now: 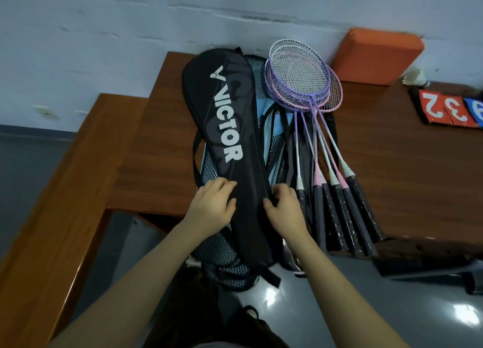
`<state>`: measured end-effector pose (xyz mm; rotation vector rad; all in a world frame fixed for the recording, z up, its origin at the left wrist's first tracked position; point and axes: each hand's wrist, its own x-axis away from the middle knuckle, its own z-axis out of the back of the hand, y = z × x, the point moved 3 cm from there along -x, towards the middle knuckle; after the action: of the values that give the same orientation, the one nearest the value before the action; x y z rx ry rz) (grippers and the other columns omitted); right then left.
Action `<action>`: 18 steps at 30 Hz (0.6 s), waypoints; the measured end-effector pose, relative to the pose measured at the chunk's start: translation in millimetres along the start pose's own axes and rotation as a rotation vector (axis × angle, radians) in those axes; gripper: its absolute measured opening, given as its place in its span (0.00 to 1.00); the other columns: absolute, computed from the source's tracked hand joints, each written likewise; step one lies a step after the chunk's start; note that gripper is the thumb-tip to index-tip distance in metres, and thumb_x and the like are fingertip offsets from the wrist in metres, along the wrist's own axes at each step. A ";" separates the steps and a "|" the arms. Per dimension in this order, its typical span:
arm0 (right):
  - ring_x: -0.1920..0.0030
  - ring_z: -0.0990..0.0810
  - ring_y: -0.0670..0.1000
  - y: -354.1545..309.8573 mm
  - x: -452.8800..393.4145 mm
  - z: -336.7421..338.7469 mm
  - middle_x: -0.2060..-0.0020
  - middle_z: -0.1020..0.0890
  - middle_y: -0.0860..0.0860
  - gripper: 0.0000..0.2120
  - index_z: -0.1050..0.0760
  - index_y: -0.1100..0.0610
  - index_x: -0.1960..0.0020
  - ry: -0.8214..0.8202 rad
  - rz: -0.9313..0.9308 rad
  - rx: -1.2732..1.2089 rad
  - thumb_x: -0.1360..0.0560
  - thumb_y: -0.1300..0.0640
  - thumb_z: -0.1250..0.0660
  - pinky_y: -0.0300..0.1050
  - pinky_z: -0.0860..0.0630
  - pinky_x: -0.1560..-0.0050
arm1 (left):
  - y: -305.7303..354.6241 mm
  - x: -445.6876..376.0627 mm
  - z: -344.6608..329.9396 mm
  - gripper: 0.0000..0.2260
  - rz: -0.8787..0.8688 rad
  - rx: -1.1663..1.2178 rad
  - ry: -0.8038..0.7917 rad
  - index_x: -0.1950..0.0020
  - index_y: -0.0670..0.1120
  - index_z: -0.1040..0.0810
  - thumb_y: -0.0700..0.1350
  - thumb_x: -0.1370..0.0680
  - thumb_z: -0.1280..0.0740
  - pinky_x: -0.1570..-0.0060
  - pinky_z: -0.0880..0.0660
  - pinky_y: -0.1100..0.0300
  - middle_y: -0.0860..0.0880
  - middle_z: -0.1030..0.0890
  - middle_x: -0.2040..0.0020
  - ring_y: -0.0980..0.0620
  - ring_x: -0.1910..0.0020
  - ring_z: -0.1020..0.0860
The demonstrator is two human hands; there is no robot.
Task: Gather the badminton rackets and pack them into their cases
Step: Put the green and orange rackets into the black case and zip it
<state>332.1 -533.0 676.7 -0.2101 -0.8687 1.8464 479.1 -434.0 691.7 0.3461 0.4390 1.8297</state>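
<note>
A black racket case (230,128) with white VICTOR lettering lies lengthwise on the brown table (162,149), on top of blue mesh cases (274,130). To its right, several purple and pink rackets (303,81) lie stacked, their dark grips (339,211) reaching the table's near edge. My left hand (213,204) rests on the case's lower left side, fingers bent over the fabric. My right hand (283,206) pinches the case's right edge, where its seam runs.
An orange cushion (376,55) leans at the wall behind the rackets. Red and blue number cards (449,110) and a shuttlecock (415,77) lie at the far right. A wooden bench (65,191) stands at the left. Below the table edge is glossy grey floor.
</note>
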 end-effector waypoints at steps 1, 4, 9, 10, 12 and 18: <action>0.44 0.26 0.56 -6.8 -13.3 -1.6 0.42 0.28 0.56 0.17 0.32 0.59 0.37 0.015 -0.007 -0.007 0.24 0.55 0.36 0.54 0.27 0.43 | -11.2 -11.3 3.4 0.21 0.005 -0.001 -0.002 0.36 0.40 0.28 0.48 0.26 0.42 0.48 0.28 0.50 0.43 0.24 0.45 0.43 0.47 0.26; 0.44 0.25 0.56 -31.9 -59.0 -7.5 0.42 0.27 0.56 0.17 0.31 0.59 0.37 0.079 -0.029 -0.010 0.24 0.55 0.37 0.55 0.28 0.42 | -45.1 -52.8 18.6 0.22 0.000 0.001 -0.009 0.36 0.41 0.27 0.50 0.26 0.44 0.49 0.29 0.51 0.43 0.24 0.45 0.43 0.47 0.26; 0.43 0.26 0.57 -75.4 -133.6 -20.9 0.41 0.28 0.57 0.17 0.32 0.60 0.37 0.163 -0.116 0.011 0.24 0.55 0.37 0.57 0.29 0.41 | -100.6 -127.8 49.8 0.26 -0.027 0.009 0.015 0.39 0.42 0.25 0.55 0.26 0.50 0.50 0.29 0.52 0.45 0.23 0.45 0.43 0.46 0.26; 0.42 0.27 0.57 -82.3 -146.4 -22.6 0.41 0.28 0.58 0.17 0.32 0.59 0.37 0.174 -0.137 0.004 0.24 0.55 0.37 0.57 0.29 0.40 | -110.1 -141.6 53.2 0.27 -0.027 0.007 0.013 0.39 0.42 0.25 0.56 0.27 0.50 0.48 0.30 0.51 0.44 0.23 0.43 0.43 0.44 0.26; 0.42 0.26 0.58 -92.5 -169.7 -25.0 0.41 0.27 0.58 0.18 0.33 0.59 0.36 0.198 -0.169 0.020 0.24 0.55 0.37 0.57 0.30 0.40 | -125.4 -168.4 56.8 0.28 -0.019 -0.008 -0.011 0.36 0.42 0.26 0.58 0.26 0.50 0.42 0.32 0.49 0.43 0.26 0.38 0.42 0.37 0.30; 0.43 0.26 0.57 -109.3 -218.9 -27.6 0.44 0.24 0.56 0.16 0.31 0.59 0.38 0.247 -0.194 0.081 0.24 0.56 0.38 0.57 0.32 0.40 | -167.2 -224.3 47.2 0.29 0.183 -0.117 -0.118 0.26 0.50 0.44 0.60 0.23 0.42 0.32 0.45 0.44 0.42 0.49 0.24 0.38 0.28 0.47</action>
<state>524.3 -686.9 674.9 -0.2855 -0.6195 1.6310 707.0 -598.3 652.7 0.4229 0.2232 1.9905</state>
